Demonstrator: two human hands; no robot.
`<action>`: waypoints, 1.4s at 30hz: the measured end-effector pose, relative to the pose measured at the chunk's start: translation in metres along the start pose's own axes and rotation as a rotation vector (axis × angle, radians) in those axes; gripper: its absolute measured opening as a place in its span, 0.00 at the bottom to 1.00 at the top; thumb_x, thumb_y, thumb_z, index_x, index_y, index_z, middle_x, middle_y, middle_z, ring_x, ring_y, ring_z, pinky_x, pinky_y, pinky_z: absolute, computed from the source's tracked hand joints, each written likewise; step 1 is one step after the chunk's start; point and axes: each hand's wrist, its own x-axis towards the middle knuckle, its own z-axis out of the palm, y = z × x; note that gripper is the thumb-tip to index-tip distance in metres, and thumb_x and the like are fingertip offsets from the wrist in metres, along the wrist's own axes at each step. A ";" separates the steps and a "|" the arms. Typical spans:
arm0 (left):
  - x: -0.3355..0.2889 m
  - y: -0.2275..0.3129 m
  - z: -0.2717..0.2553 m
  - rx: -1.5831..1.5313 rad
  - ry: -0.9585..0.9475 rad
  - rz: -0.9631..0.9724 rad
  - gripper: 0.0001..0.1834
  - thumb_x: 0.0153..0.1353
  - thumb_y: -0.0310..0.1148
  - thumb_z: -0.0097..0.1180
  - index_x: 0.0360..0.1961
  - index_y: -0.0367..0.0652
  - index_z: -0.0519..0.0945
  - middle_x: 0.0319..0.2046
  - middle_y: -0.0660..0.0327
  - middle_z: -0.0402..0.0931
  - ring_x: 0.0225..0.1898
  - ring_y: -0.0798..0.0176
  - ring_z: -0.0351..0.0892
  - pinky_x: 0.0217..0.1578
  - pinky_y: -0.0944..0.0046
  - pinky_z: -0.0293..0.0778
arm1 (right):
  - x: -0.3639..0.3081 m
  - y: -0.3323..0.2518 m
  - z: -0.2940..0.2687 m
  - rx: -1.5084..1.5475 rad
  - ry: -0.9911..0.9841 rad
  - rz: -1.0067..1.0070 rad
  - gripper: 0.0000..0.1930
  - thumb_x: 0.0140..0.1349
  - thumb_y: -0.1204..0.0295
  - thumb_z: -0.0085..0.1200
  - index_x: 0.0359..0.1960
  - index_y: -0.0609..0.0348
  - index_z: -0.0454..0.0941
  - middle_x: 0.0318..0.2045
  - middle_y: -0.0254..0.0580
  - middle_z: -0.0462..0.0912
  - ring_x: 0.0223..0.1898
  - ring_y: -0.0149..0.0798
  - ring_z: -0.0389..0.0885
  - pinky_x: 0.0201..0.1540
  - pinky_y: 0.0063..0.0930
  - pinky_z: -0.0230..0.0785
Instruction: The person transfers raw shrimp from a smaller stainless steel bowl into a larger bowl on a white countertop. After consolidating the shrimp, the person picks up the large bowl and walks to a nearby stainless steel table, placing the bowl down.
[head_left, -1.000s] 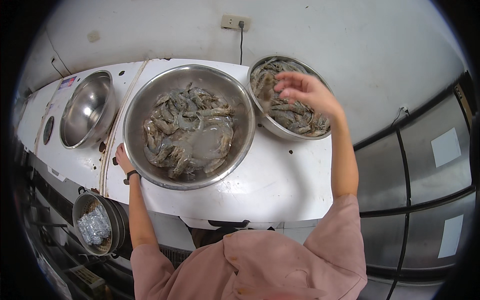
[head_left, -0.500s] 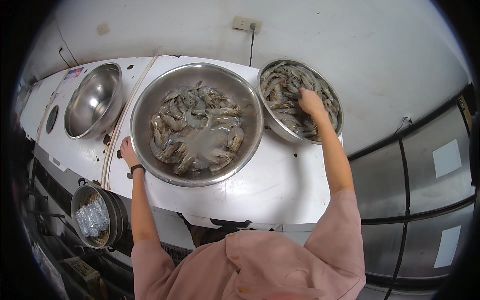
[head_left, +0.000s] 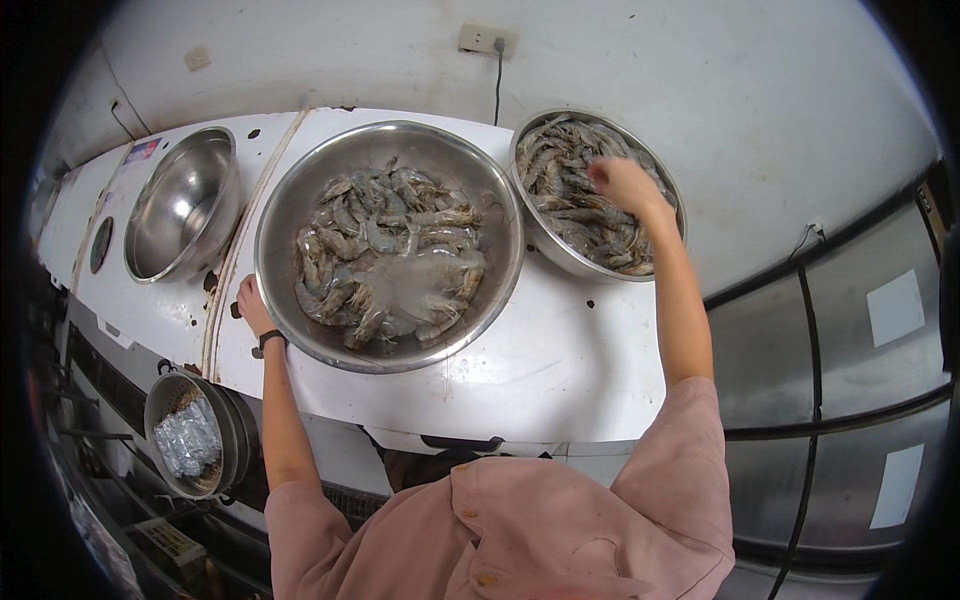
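Note:
A wide steel bowl (head_left: 480, 330) stands before me on the white table, with a heap of raw grey shrimp (head_left: 345, 245) inside. Close against its left outer side, my left hand (head_left: 254, 305) rests near the tabletop, fingers stretched out and holding nothing. Touching the wide bowl at the right is a smaller steel bowl (head_left: 555, 258), filled nearly to the rim with more raw shrimp (head_left: 565, 150). Over this second heap hovers my right hand (head_left: 628, 186), its fingers curled together; whatever they may hold is hidden. A cloudy blur covers part of the shrimp in the wide bowl.
An empty steel bowl (head_left: 180, 205) tilts on the left part of the white table (head_left: 540, 390). Below the table's left edge is a pot (head_left: 235, 435) with a silvery bundle. Steel cabinet doors (head_left: 770, 360) stand at the right, and a plugged cord (head_left: 498, 85) hangs behind.
My right hand has lifted slightly off the shrimp in the right bowl, its fingers drawn in. My left hand stays beside the wide bowl. The whole view has shifted a little.

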 end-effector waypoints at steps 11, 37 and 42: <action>0.001 -0.003 0.003 0.010 0.017 0.008 0.20 0.52 0.32 0.50 0.49 0.46 0.68 0.48 0.62 0.65 0.52 0.56 0.62 0.50 0.54 0.59 | -0.024 0.006 0.021 -0.092 0.098 -0.026 0.14 0.49 0.70 0.56 0.40 0.56 0.77 0.39 0.43 0.74 0.46 0.45 0.72 0.47 0.37 0.66; 0.000 -0.006 0.005 -0.022 0.021 -0.002 0.22 0.51 0.34 0.51 0.49 0.47 0.67 0.48 0.63 0.64 0.53 0.57 0.62 0.50 0.54 0.60 | 0.018 0.027 -0.008 0.007 0.077 0.208 0.18 0.49 0.66 0.54 0.40 0.63 0.76 0.36 0.53 0.79 0.37 0.49 0.79 0.40 0.38 0.71; -0.001 -0.007 0.006 0.013 0.024 0.025 0.21 0.51 0.32 0.50 0.49 0.46 0.68 0.48 0.62 0.65 0.52 0.56 0.62 0.50 0.54 0.60 | 0.001 -0.012 -0.056 0.822 0.009 -0.077 0.21 0.56 0.61 0.53 0.46 0.64 0.73 0.35 0.42 0.80 0.30 0.30 0.75 0.35 0.23 0.68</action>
